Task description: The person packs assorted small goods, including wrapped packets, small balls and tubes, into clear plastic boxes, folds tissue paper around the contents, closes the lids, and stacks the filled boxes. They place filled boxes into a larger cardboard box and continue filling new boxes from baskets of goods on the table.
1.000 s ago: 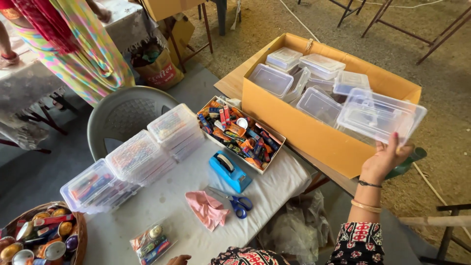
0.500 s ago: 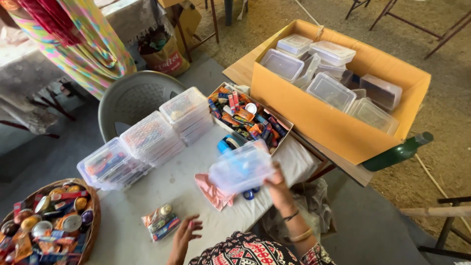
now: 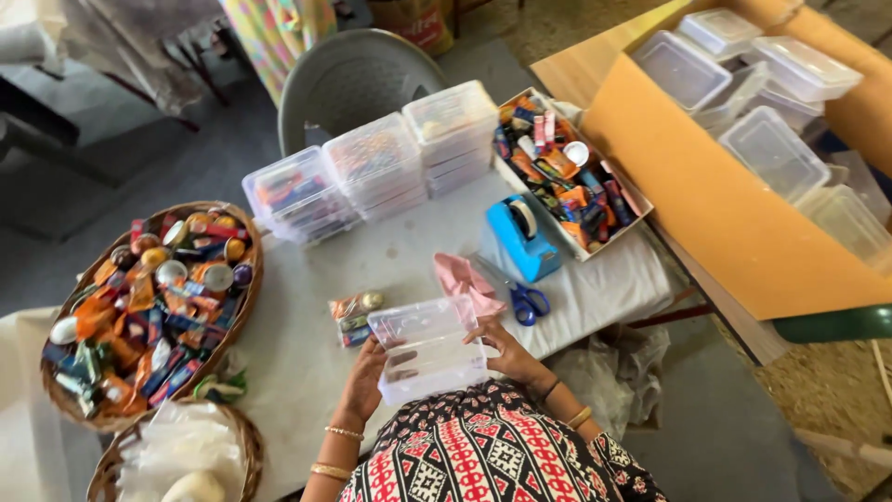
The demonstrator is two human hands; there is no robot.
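Clear plastic box (image 3: 426,349); blue tape dispenser (image 3: 522,239)

Wicker basket of sweets (image 3: 153,307), blue tape dispenser (image 3: 522,238), blue-handled scissors (image 3: 526,300), grey chair (image 3: 358,79)

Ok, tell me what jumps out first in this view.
Both hands, left hand and right hand, hold a clear plastic box at the near table edge. To the left sits a wicker basket heaped with colourful wrapped items; at far right, an orange cardboard carton holds more empty boxes.
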